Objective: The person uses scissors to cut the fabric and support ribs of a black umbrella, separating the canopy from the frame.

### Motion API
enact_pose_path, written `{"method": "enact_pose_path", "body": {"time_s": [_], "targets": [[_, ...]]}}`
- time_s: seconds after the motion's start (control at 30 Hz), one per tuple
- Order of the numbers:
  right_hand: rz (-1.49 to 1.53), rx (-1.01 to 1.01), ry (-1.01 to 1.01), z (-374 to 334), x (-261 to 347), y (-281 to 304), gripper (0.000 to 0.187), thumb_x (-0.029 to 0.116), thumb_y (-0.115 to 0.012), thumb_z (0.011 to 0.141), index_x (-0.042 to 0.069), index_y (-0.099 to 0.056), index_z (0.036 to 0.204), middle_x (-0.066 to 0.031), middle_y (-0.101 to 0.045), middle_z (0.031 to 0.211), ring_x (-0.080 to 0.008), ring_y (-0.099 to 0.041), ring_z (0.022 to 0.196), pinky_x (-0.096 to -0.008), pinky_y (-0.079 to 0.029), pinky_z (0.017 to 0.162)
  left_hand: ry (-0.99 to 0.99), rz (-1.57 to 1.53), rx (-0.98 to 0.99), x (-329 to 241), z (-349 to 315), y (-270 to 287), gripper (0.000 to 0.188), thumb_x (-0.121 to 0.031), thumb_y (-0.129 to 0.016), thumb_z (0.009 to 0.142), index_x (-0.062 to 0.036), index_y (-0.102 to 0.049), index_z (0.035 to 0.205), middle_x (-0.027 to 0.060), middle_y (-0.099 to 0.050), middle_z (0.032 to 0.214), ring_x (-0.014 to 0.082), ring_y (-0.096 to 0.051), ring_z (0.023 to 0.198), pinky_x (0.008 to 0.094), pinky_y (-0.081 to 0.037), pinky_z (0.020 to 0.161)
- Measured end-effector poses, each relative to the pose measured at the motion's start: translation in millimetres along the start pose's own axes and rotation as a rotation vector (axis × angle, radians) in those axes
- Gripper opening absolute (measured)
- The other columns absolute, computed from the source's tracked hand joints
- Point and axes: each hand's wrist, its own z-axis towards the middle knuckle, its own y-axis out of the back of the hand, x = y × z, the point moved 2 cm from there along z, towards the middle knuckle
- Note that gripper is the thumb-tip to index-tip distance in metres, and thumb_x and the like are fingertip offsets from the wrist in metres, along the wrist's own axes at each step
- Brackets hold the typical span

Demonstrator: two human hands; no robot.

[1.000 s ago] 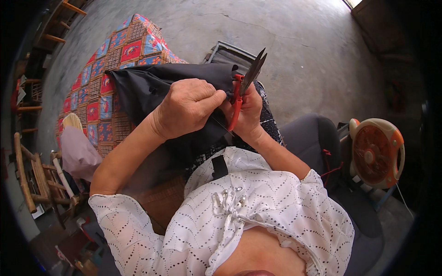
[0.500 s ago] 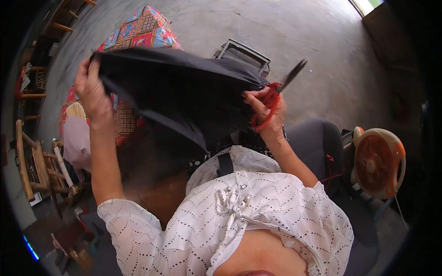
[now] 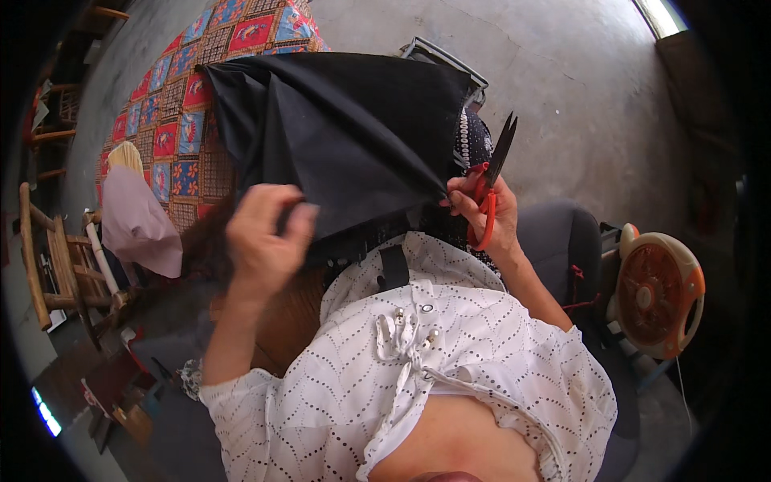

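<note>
A sheet of black fabric (image 3: 361, 136) lies spread over my lap, with a few folds at its left side. My right hand (image 3: 495, 210) holds scissors (image 3: 499, 153) by their red handles, the dark blades pointing up and away. Thumb and finger of that hand also pinch the fabric's near right corner. Slightly blurred, my left hand (image 3: 265, 237) hovers at the fabric's near left edge, its curled fingers and thumb apart. I see nothing held in it.
Beyond the fabric, a patterned patchwork-print cloth (image 3: 173, 112) is spread out. A pale pink cloth (image 3: 140, 213) hangs at left beside a wooden chair (image 3: 68, 257). A metal-framed object (image 3: 446, 60) stands ahead. An orange and white fan (image 3: 654, 293) is at right.
My left hand has let go of the fabric's far left corner and come nearer and to the right. The fabric has settled onto my lap. My right hand still grips the scissors.
</note>
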Motion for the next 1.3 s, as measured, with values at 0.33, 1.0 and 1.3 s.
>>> {"method": "enact_pose_path", "body": {"time_s": [0.33,1.0,1.3], "targets": [[0.132,-0.012,0.010,1,8,-9,0.025,-0.001,-0.062,0.086,0.003,-0.050,0.106,-0.0117,-0.063,0.103,-0.0159,-0.065,0.084,-0.0248,-0.055,0.069,-0.652,0.172,0.171,-35,52,-88,0.019,-0.001,-0.066,0.068,-0.0039,-0.059,0.085,0.0078,-0.055,0.073,0.0222,-0.058,0.068,0.0331,-0.046,0.059],[0.203,-0.254,0.476,56,45,-70,0.027,-0.005,-0.065,0.082,0.004,-0.046,0.100,-0.0045,-0.060,0.092,-0.0089,-0.058,0.082,-0.0221,-0.048,0.076,-0.737,0.018,-0.095,-64,100,-35,0.019,0.002,-0.068,0.073,-0.0009,-0.061,0.090,0.0116,-0.057,0.069,0.0276,-0.058,0.061,0.0346,-0.047,0.056],[0.060,-0.179,0.516,57,45,-73,0.025,0.000,-0.067,0.081,0.004,-0.047,0.095,-0.0040,-0.062,0.085,-0.0082,-0.058,0.079,-0.0231,-0.049,0.073,-0.903,0.199,-0.063,-66,99,-34,0.027,0.002,-0.066,0.071,0.0017,-0.062,0.097,0.0070,-0.052,0.061,0.0227,-0.056,0.052,0.0324,-0.045,0.049]]}}
